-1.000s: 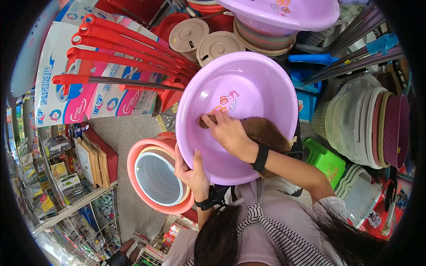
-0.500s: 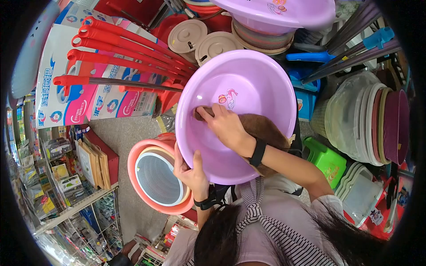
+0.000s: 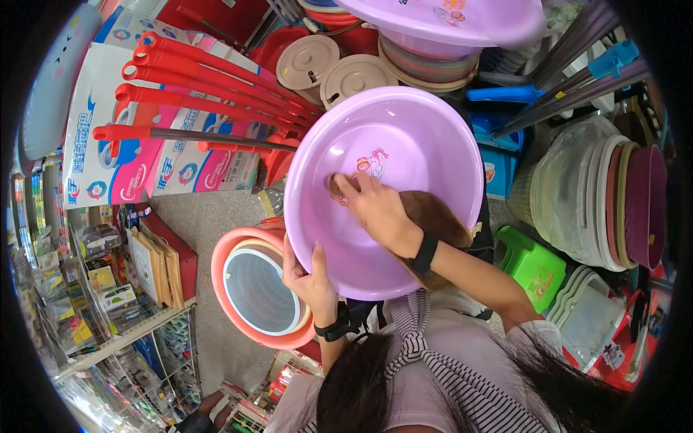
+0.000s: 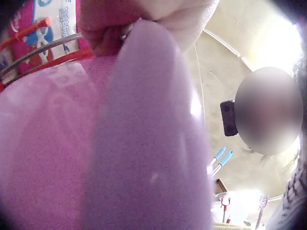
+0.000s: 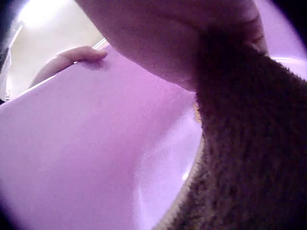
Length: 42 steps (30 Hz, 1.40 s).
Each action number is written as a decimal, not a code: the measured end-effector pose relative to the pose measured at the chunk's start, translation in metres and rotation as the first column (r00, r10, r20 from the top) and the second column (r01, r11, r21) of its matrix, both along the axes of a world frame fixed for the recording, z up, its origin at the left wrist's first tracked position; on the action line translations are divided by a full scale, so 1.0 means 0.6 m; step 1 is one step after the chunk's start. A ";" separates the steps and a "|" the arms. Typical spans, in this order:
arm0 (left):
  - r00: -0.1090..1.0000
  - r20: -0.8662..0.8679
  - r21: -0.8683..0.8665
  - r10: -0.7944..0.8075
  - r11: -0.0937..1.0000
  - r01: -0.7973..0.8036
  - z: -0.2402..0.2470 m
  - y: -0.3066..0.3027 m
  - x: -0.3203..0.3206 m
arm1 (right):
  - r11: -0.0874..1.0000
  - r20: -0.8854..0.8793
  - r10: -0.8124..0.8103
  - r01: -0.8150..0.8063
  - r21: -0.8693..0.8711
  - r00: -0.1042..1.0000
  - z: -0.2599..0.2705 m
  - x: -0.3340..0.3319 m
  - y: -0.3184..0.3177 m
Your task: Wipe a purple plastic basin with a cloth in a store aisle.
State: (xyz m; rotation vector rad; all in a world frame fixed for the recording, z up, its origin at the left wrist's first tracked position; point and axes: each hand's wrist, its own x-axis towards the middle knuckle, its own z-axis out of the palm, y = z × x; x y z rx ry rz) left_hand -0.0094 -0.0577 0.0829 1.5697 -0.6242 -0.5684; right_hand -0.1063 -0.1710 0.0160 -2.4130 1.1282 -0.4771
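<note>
A light purple plastic basin [image 3: 447, 155] is tilted toward the person in the head view, with a cartoon print [image 3: 372, 163] on its inside bottom. My left hand [image 3: 315, 286] grips the near-left rim, thumb over the inside; that thumb [image 5: 79, 55] also shows in the right wrist view. Inside the basin, my right hand [image 3: 384, 219] holds a brown fuzzy cloth [image 3: 435, 215] against the inner surface. One end pokes out by the fingertips, and the rest trails under the wrist toward the near-right rim. The basin's rim [image 4: 153, 124] fills much of the left wrist view.
Red-handled poles [image 3: 209, 79] lean at the left by printed boxes [image 3: 90, 144]. Below them stands a pink tub with a grey-white basket [image 3: 261, 285] inside. More purple basins [image 3: 462, 25] are stacked beyond, nested buckets [image 3: 577, 195] at right, and a goods rack [image 3: 108, 317] at far left.
The right hand shifts a little up and left with the cloth, then back to the right over the basin's inside. The left hand keeps its hold on the rim.
</note>
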 end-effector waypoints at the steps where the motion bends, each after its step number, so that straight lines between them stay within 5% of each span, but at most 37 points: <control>1: 1.000 0.001 0.000 -0.003 1.000 0.003 0.001 -0.001 -0.002 | 0.998 0.049 -0.064 0.064 -0.012 0.997 -0.002 0.001 -0.008; 7: 1.000 -0.012 0.026 0.005 1.000 -0.004 0.018 0.001 -0.022 | 0.989 0.209 -0.141 0.145 -0.006 0.968 0.021 0.038 -0.009; 14: 1.000 0.012 0.010 -0.010 1.000 0.010 0.017 0.000 -0.023 | 0.986 0.153 0.161 -0.151 -0.075 0.975 0.031 0.026 0.009; 19: 1.000 0.010 0.013 -0.011 1.000 0.011 0.000 0.005 -0.004 | 0.974 0.023 0.218 -0.216 -0.071 0.976 0.014 0.025 0.065; 25: 0.999 -0.041 0.011 -0.005 1.000 0.006 -0.004 0.014 -0.003 | 0.957 -0.149 -0.031 -0.014 -0.289 0.988 0.016 0.050 0.004; 27: 0.999 -0.039 0.018 -0.009 1.000 0.009 -0.006 0.014 0.000 | 0.933 -0.205 -0.220 0.144 -0.331 0.954 0.015 0.050 -0.037; 31: 1.000 -0.022 0.015 -0.004 1.000 0.004 -0.006 0.007 -0.001 | 0.910 -0.266 -0.348 0.257 -0.324 0.899 -0.020 0.018 -0.086; 33: 1.000 -0.024 0.048 -0.017 0.999 0.018 -0.005 0.008 0.002 | 0.860 -0.420 -0.474 0.307 -0.407 0.774 -0.034 -0.006 -0.092; 35: 1.000 -0.019 0.033 -0.015 0.999 0.015 -0.006 0.006 0.002 | 0.865 -0.386 -0.470 0.327 -0.380 0.793 -0.053 -0.036 -0.094; 37: 1.000 -0.015 0.019 -0.014 1.000 0.014 -0.005 0.004 0.000 | 0.966 -0.562 -0.200 0.258 0.025 0.803 -0.052 -0.063 -0.094; 39: 1.000 -0.021 0.011 -0.012 1.000 0.013 -0.002 0.002 -0.003 | 0.970 -0.589 -0.095 0.207 0.126 0.802 -0.054 -0.089 -0.098; 42: 1.000 0.004 0.005 0.008 1.000 -0.008 -0.006 -0.003 -0.003 | 0.823 -0.505 0.204 0.132 0.552 0.839 -0.058 -0.112 -0.098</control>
